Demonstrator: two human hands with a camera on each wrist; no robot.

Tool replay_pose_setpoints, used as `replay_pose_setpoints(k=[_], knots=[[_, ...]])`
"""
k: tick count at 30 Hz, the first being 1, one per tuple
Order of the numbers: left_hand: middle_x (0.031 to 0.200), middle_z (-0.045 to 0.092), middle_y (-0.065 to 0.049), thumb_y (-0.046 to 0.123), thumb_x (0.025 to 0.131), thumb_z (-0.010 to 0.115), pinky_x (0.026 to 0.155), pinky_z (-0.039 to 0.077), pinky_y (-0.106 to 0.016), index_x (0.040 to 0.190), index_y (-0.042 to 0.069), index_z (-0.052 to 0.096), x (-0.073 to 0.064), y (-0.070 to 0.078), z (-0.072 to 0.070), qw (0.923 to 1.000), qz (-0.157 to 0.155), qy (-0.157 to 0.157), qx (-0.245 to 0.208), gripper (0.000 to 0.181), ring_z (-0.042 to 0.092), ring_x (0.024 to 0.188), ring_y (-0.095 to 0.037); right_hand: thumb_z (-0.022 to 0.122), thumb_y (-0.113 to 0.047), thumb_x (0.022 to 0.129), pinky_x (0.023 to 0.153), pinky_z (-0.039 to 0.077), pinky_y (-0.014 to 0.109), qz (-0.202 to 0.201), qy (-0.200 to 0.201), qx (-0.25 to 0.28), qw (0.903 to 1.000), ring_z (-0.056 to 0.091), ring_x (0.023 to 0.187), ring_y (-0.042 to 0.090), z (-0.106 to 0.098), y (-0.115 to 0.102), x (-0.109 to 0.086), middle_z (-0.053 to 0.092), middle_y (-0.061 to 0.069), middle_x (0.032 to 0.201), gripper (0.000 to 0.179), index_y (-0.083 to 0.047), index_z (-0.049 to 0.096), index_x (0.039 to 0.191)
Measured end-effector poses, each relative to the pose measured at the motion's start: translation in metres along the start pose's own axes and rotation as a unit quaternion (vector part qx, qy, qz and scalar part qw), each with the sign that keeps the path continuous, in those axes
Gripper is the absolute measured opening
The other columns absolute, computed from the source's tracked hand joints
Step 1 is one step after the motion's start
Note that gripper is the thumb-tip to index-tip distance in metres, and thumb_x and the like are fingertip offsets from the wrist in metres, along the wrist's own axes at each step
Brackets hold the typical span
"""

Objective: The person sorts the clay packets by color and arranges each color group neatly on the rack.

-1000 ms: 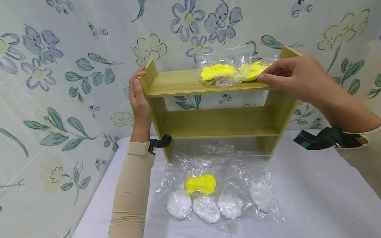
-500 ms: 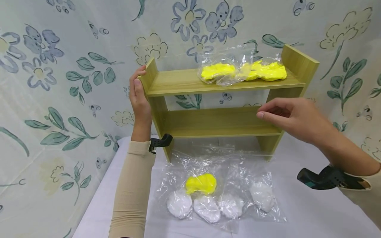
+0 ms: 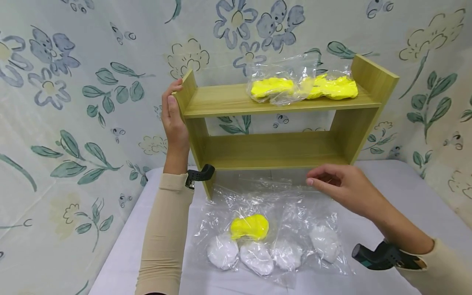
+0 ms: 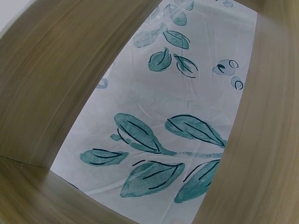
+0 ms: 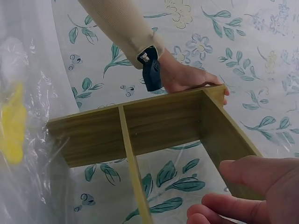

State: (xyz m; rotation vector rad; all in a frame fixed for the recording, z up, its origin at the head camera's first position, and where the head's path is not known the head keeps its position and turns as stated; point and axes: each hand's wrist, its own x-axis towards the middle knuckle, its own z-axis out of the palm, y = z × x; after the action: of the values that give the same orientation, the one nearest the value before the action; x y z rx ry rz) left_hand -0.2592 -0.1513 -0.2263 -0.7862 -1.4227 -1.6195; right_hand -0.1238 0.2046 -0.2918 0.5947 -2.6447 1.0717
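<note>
A two-tier wooden shelf (image 3: 273,149) stands on the white table. My left hand (image 3: 175,123) grips the top corner of its left side panel; the right wrist view shows that hand (image 5: 187,77) along the panel's outside. My right hand (image 3: 341,184) hovers before the shelf's lower right, its fingers loosely bent and holding nothing. On the top board lie clear plastic bags with yellow lumps, one mid-board (image 3: 273,87) and one at the right (image 3: 335,87). In front of the shelf, clear bags hold a yellow lump (image 3: 250,227) and several white lumps (image 3: 257,258).
Behind the shelf hangs a floral cloth (image 3: 92,123). The white tablecloth (image 3: 368,164) spreads around the shelf and bags. In the left wrist view, shelf boards (image 4: 51,65) frame the cloth's leaf pattern.
My right hand has left the yellow bag at the top board's right end and come down past the middle board towards the bags on the table. The left hand stays on the shelf.
</note>
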Motion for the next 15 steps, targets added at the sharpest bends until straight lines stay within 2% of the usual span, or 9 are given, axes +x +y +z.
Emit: replay_pose_setpoints(k=[3, 10, 15], knots=[[0.137, 0.051, -0.004, 0.010, 0.103, 0.024, 0.113, 0.028, -0.034, 0.117, 0.000, 0.052, 0.000, 0.000, 0.000, 1.0000, 0.000, 0.000, 0.003, 0.032, 0.040, 0.134, -0.019, 0.068, -0.024, 0.091, 0.065, 0.054, 0.023, 0.011, -0.008, 0.025, 0.9996, 0.063, 0.075, 0.012, 0.014, 0.007, -0.006, 0.068, -0.005, 0.090, 0.013, -0.015, 0.070, 0.101], [0.139, 0.046, -0.022, 0.009, 0.102, 0.025, 0.113, 0.028, -0.035, 0.115, -0.002, 0.052, 0.000, -0.001, 0.001, 0.9999, 0.010, 0.008, 0.001, 0.032, 0.040, 0.134, -0.021, 0.069, -0.021, 0.090, 0.065, 0.055, 0.025, 0.039, -0.031, 0.086, 0.9951, 0.064, 0.076, 0.013, 0.040, 0.020, -0.015, 0.069, 0.000, 0.094, 0.017, -0.012, 0.070, 0.104], [0.138, 0.045, -0.026, 0.008, 0.102, 0.024, 0.113, 0.029, -0.035, 0.116, -0.004, 0.051, 0.000, -0.001, 0.002, 0.9998, 0.016, 0.008, 0.004, 0.033, 0.041, 0.134, -0.022, 0.069, -0.022, 0.090, 0.066, 0.056, 0.025, 0.047, -0.037, 0.112, 0.9920, 0.064, 0.078, 0.013, 0.053, 0.030, -0.019, 0.069, 0.000, 0.096, 0.017, -0.011, 0.070, 0.104]])
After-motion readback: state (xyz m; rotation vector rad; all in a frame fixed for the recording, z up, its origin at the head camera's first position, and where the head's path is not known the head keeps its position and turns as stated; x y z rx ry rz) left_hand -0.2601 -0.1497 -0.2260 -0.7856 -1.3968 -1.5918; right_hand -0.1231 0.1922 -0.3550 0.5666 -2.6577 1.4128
